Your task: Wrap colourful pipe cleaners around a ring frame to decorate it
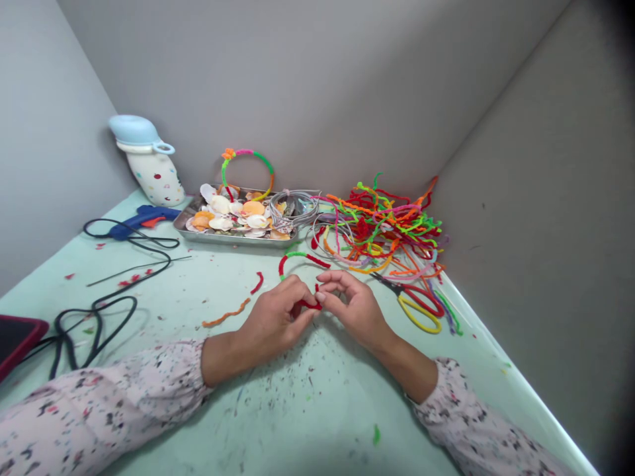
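Note:
My left hand (pixel 278 313) and my right hand (pixel 353 305) meet above the middle of the table, both with fingers pinched on a short red pipe cleaner (pixel 312 305). One end of it pokes up between the fingertips; the rest is partly hidden by my left fingers. Just beyond my hands lies a curved ring (pixel 297 254) wrapped in red and green pipe cleaner, its near part hidden by the hands. To the left of my left hand are a short red piece (pixel 256 283) and a wavy orange pipe cleaner (pixel 227 313).
A metal tray (pixel 233 240) of seashells holds a finished-looking colourful hoop (pixel 272 173) and coiled wire (pixel 297 210). Behind right lies a pipe cleaner heap (pixel 387 221), with scissors (pixel 419 311) nearby. Leftward are a bottle (pixel 153 173), blue glue gun (pixel 143 219), black cable (pixel 96 320) and phone (pixel 20 340).

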{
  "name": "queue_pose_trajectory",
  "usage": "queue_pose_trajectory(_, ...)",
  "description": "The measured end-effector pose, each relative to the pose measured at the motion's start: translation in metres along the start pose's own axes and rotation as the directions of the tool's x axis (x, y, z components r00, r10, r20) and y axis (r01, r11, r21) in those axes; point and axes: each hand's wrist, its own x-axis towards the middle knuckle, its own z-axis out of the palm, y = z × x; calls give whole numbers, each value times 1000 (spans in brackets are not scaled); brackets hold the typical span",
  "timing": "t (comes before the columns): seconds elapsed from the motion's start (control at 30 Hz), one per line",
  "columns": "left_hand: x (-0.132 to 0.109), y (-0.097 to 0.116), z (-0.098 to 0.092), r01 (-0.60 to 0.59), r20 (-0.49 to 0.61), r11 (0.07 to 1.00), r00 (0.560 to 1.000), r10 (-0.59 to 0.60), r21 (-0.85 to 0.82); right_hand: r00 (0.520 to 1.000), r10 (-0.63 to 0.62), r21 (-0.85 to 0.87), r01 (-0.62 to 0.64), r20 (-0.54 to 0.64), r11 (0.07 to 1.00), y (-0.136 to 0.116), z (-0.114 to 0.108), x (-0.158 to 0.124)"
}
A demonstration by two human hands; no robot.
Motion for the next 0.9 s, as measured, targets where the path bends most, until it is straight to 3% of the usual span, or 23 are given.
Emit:
queue_pose_trajectory(0.2, 1, 2, -2, 38, 12, 999, 999, -38, -15, 999, 10, 24, -8, -53, 1000, 2, 0, 0)
queue_pose_trajectory(0.37, 4, 5, -3, 115, 16, 993, 993, -114, -37, 991, -55, 66, 63, -123, 996, 7, 1, -2)
queue_pose_trajectory(0.67, 6, 2, 1, 247, 27, 962, 969, -246, -119, 981, -141, 18, 145, -134, 989, 10, 1, -2)
queue_pose_trajectory(0.9, 8, 2, 0, 221, 29, 974, 975, -220, -47, 974, -174, -43, 170, -141, 985, 11, 1, -2)
